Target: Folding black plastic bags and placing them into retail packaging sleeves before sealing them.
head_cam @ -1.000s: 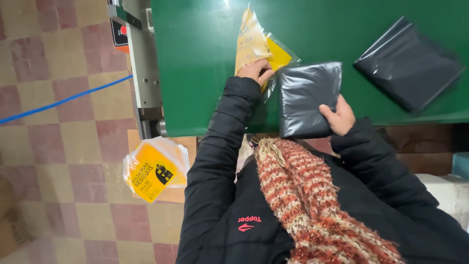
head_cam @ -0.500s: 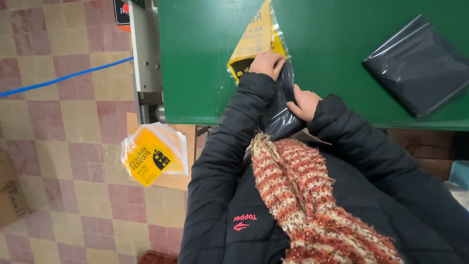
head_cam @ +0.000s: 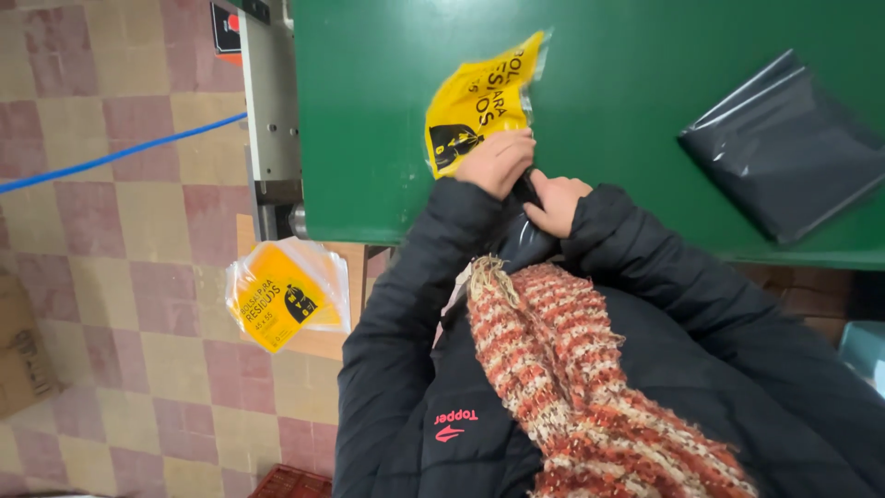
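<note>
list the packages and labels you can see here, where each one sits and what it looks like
Yellow printed clear pouch: on the green table, under the left hand.
Dark grey folded bag: between both hands at the table edge; right hand grips it.
Dark grey bag stack: flat, right on the table.
Pile of yellow pouches: below the table's left end.
Red-and-black label: on the machine, top left.

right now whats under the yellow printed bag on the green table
The yellow printed bag lies flat on the green table. Its lower edge is covered by the left hand, so what goes in there is hidden.
</note>
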